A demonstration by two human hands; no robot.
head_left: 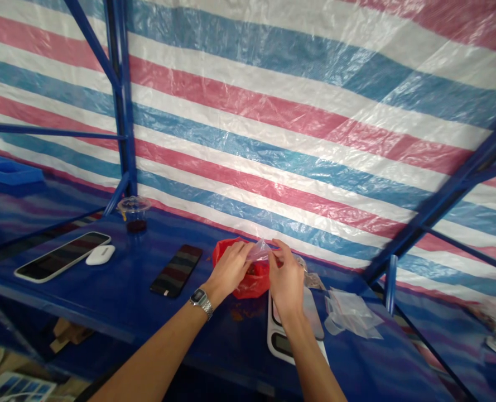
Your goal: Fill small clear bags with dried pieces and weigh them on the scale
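A small clear plastic bag (259,251) is held between my two hands, above an open red plastic bag (251,289) on the blue table. My left hand (231,267), with a silver watch (201,301) on the wrist, grips the clear bag's left side with closed fingers. My right hand (286,276) pinches its right side. Something brownish shows inside the red bag, too small to name. Beneath my right forearm lies a white digital scale (281,345), partly hidden, with a flat tray on it. A stack of clear zip bags (352,314) rests to the right.
Left of my hands lie a black phone (177,270), a white earbud case (100,255) and a white-edged phone (63,257). A plastic cup (134,215) with dark liquid stands behind them. Blue metal posts (122,95) and a striped tarp (248,128) border the table (147,312).
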